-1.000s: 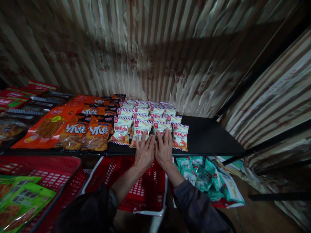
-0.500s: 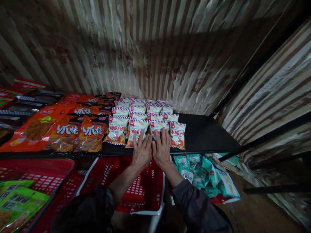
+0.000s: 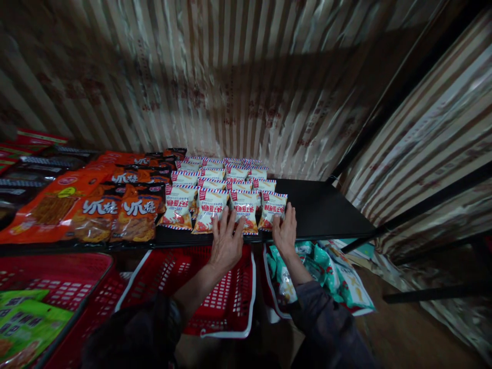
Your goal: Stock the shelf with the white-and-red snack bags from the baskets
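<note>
Several small white snack packets with red and blue striped edges [image 3: 210,209] lie in rows on a black shelf [image 3: 326,212]. My left hand [image 3: 226,243] rests flat, fingers spread, on the front edge of the shelf between two front-row packets. My right hand [image 3: 285,231] lies flat at the right end of the front row, its fingers touching the rightmost packet [image 3: 272,210]. Neither hand grips anything.
Orange snack bags [image 3: 123,212] fill the shelf to the left. Below the shelf stand a red basket [image 3: 226,302], a second red basket [image 3: 57,287] with green packets [image 3: 23,328], and a basket of teal packets [image 3: 330,277]. Striped wallpaper covers the walls.
My right hand has slid rightward from beside the left hand to the right end of the front row. The left hand has stayed at the shelf's front edge. The view shifted slightly.
</note>
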